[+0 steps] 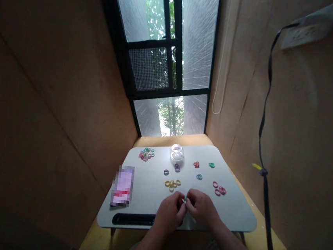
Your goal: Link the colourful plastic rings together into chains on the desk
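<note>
My left hand (pixel 171 211) and my right hand (pixel 200 207) meet above the front of the white table (pixel 144 195). Fingertips of both are pinched on a small green hair band (pixel 185 198), mostly hidden between them. Just beyond lies a cluster of yellow hair bands (pixel 172 184). Purple bands (pixel 177 167) and a dark grey-purple pair (pixel 166 172) sit farther back. To the right are red bands (pixel 196 165), green bands (pixel 211 165), blue bands (pixel 199 176) and pink bands (pixel 219 190), each colour in its own group.
A clear round jar (pixel 177 154) stands at the back. Mixed coloured bands (pixel 146 154) are heaped at the back left. A blurred purple packet (pixel 123 187) lies on the left, near a black slot (pixel 134 219). Walls flank the table; a black cord (pixel 264 111) hangs at right.
</note>
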Demonstrator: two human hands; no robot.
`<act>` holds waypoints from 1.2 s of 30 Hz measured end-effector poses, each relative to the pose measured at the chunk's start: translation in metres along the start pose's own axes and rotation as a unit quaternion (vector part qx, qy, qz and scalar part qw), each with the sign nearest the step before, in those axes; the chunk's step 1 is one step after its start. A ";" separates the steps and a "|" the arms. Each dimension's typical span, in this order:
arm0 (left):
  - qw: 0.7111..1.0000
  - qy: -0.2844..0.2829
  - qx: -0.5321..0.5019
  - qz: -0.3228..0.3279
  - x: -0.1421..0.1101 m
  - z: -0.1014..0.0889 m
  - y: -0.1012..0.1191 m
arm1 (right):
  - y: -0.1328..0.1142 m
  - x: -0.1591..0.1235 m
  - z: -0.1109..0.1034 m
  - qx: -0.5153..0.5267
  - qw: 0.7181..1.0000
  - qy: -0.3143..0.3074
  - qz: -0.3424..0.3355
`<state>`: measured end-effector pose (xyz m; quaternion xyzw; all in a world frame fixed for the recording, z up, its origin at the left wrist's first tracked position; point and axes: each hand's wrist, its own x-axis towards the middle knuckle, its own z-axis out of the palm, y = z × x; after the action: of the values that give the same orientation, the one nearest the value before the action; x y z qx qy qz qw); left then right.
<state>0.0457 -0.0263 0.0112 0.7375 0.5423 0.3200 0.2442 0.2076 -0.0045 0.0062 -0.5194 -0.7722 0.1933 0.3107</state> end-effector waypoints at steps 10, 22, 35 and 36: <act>1.000 -0.007 0.010 -0.005 -0.002 -0.002 0.003 | 0.000 -0.001 0.002 -0.008 1.000 0.008 0.001; 1.000 -0.005 -0.001 0.003 -0.004 -0.003 0.001 | 0.003 -0.003 0.007 -0.027 0.999 0.014 -0.014; 1.000 -0.010 -0.019 0.012 -0.008 -0.005 -0.003 | 0.000 -0.004 0.009 -0.041 0.999 0.012 -0.013; 1.000 -0.010 -0.019 0.011 -0.008 -0.005 -0.004 | 0.001 -0.004 0.010 -0.045 0.999 0.011 -0.013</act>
<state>0.0379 -0.0328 0.0106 0.7421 0.5253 0.3252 0.2600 0.2023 -0.0076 -0.0027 -0.5253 -0.7830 0.1484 0.2983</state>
